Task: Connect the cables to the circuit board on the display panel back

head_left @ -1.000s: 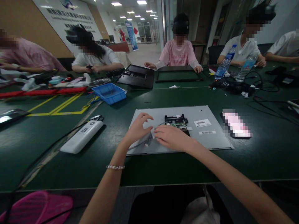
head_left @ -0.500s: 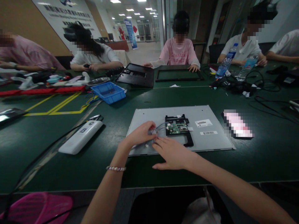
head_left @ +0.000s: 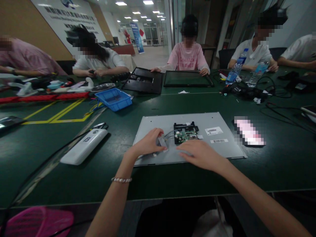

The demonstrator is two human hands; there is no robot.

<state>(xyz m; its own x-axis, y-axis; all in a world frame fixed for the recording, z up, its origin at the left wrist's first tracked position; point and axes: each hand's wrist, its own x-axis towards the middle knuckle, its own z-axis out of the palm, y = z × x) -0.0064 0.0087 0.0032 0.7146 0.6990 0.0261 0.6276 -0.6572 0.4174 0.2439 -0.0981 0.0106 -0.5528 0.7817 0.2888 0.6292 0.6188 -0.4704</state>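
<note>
A grey metal-backed panel, like the rear of a display panel (head_left: 158, 120), lies flat in front of me. On its middle sits a black bracket (head_left: 185, 125) with a green circuit board (head_left: 182, 135). Thin grey wires (head_left: 170, 134) lead left from the board. My left hand (head_left: 148, 142) is closed, thumb and fingers gripping a small flat grey piece (head_left: 162, 142) beside these wires. My right hand (head_left: 202, 154) hovers with fingers apart over the panel's lower right middle, covering the bracket's lower part. Nothing shows between its fingers.
A white power bank (head_left: 85, 146) with a cable lies left, a phone (head_left: 249, 131) right. Farther back are a blue basket (head_left: 115, 100), a black cover (head_left: 143, 80), a black frame (head_left: 189, 86) and water bottles (head_left: 237, 67). Several people sit around the table.
My right hand has drawn back to the right, away from my left hand and the small grey piece. That piece shows more clearly now. Across the table, the black frame has been tilted slightly.
</note>
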